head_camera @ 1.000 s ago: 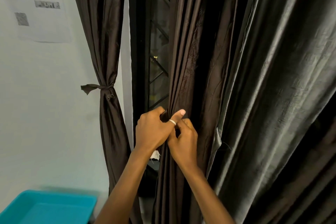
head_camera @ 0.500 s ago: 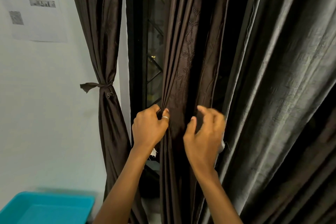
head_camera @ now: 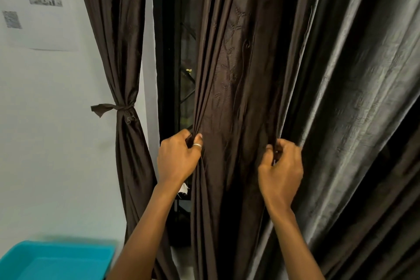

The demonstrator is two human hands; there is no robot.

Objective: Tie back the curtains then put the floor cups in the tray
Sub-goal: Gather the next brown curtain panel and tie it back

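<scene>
While the left hand (head_camera: pixel 179 158) and right hand (head_camera: pixel 281 166) each pinch folds of the dark brown fabric curtain (head_camera: pixel 238 75) at centre frame, the turquoise plastic tray (head_camera: pixel 68 254) at lower left shows nothing inside.

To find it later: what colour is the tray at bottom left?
The tray is turquoise blue; head view.

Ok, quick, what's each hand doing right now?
Left hand: closed, gripping the curtain at its left edge.
Right hand: closed, gripping a fold of the same curtain.

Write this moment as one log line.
step: gathering middle curtain | left hand: grips its edge | right hand: grips its fold | far-left curtain: tied
</scene>
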